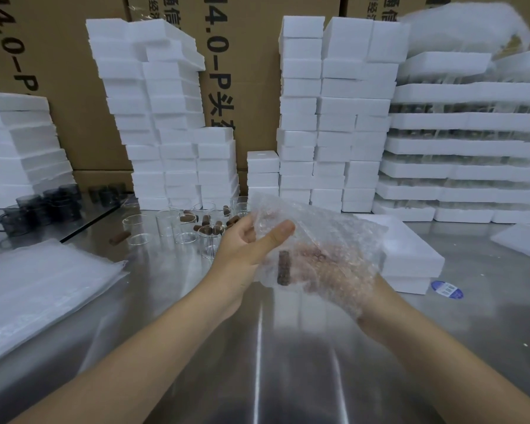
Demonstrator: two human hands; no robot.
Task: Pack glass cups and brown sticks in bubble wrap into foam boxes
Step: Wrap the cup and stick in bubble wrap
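Bubble wrap (318,228) held above the steel table (257,347), centre of view. Left hand (245,246) pinches its upper edge, thumb on top, fingers behind. Right hand (377,298) lies under or inside the wrap and shows only through the film, so I cannot tell whether it grips anything. One brown stick (283,267) stands upright at the wrap's lower left edge; no glass cup discernible inside. Judgement: wrapping step in hand. To do it well, seat the stick well inside the film before rolling, keep the left pinch firm so the sheet does not slide, and fold the ends over so nothing drops out. Containers: closed foam box (410,255) at 3 o'clock, resting on a second one, contents hidden. Clear glass cups (210,240) at 11 o'clock; some appear to hold a stick, others empty, with loose sticks (196,218) among them. Foam-box stacks (300,117) at 12 o'clock, closed. Foam trays (471,120) at 2 o'clock, apparently with glassware between layers.
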